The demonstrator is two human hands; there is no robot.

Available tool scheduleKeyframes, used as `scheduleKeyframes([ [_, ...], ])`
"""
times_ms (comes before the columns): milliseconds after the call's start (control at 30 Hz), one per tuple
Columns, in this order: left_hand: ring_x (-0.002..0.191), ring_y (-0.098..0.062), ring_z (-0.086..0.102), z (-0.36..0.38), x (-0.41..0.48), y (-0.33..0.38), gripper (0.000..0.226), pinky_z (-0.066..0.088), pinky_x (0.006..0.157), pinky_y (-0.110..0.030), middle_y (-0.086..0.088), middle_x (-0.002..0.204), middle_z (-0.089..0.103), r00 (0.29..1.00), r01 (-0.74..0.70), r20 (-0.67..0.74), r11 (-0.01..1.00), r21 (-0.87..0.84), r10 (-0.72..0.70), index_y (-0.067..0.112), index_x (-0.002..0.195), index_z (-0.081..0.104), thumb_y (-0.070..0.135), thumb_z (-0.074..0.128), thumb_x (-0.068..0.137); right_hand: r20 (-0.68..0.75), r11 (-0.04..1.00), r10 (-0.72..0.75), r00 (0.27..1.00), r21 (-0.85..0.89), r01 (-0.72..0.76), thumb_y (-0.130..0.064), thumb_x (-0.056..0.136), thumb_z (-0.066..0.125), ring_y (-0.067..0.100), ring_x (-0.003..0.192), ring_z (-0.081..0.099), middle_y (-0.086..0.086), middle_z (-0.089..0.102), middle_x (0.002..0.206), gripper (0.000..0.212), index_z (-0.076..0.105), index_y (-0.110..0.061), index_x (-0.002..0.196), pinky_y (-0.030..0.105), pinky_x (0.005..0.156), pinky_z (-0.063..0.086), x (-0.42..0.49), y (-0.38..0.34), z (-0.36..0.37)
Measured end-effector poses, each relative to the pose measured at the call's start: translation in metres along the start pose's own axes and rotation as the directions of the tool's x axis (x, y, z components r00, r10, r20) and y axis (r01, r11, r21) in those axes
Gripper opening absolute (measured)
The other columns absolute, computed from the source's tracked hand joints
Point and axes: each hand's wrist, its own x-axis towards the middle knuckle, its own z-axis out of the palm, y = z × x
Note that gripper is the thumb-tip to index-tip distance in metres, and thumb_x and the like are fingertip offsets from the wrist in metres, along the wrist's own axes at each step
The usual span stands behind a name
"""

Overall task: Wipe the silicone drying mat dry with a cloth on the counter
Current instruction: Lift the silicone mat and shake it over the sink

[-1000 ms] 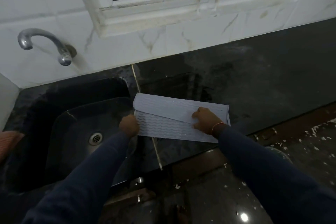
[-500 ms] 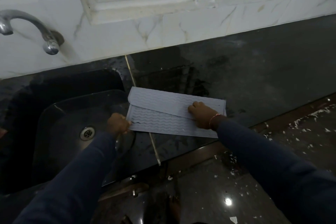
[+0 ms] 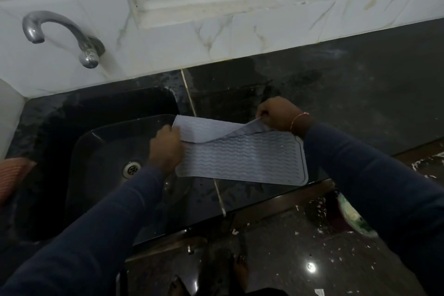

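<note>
Half-lifts mat (image 3: 240,161) flap, flat 0.5s ago, pinching w/ R hand (image 3: 280,114), gripping mid-frame edge w/ L hand (image 3: 165,149); wiping pending.

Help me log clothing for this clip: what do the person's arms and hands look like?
The left sleeve and right sleeve are long, dark navy, reaching the wrists. The left hand and right hand are bare, without gloves. A thin reddish-gold bangle circles the right wrist; I see no rings.
</note>
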Motion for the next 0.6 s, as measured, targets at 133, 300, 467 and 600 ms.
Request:
scheduleKeyframes([
  [133,0.130,-0.030,0.040,-0.016,0.028,0.078,0.073,0.036,0.105,-0.045,-0.012,0.143,0.042,0.944,-0.330,-0.005,0.943,0.035,0.330,0.013,0.145,0.035,0.041,0.065,0.085,-0.073,0.997,-0.070,0.995,0.033,0.073,-0.004,0.085,0.061,0.016,0.086,0.062,0.005,0.071,0.094,0.017,0.075,-0.011,0.092,0.025,0.079,0.043,0.008,0.002,-0.031],
  [300,0.129,-0.027,0.043,-0.022,0.049,0.146,0.050,0.033,0.104,-0.041,-0.009,0.139,0.048,0.917,-0.400,0.051,0.908,0.124,0.396,0.018,0.140,0.042,0.032,0.054,0.093,-0.117,0.990,-0.072,0.990,0.115,0.085,-0.001,0.082,0.064,0.014,0.084,0.063,0.003,0.072,0.088,0.019,0.077,-0.009,0.092,0.021,0.077,0.043,0.007,0.009,-0.046],
  [467,0.102,-0.034,0.061,-0.038,0.075,0.151,0.023,0.044,0.085,-0.037,-0.013,0.109,0.067,0.898,-0.420,-0.074,0.897,0.140,0.433,0.018,0.106,0.065,0.019,0.045,0.095,-0.056,0.974,-0.004,0.998,0.226,0.017,-0.006,0.083,0.070,0.012,0.079,0.059,0.002,0.065,0.088,0.013,0.070,-0.005,0.095,0.022,0.072,0.046,-0.009,0.038,-0.048],
  [600,0.099,-0.034,0.061,-0.037,0.083,0.141,0.019,0.044,0.082,-0.038,-0.011,0.106,0.069,0.889,-0.455,-0.006,0.886,0.088,0.457,0.018,0.102,0.068,0.024,0.052,0.093,-0.105,0.833,0.162,0.981,0.547,-0.079,-0.010,0.087,0.070,0.014,0.070,0.058,0.011,0.064,0.080,0.016,0.067,0.005,0.086,0.027,0.065,0.047,-0.042,0.078,0.003],
])
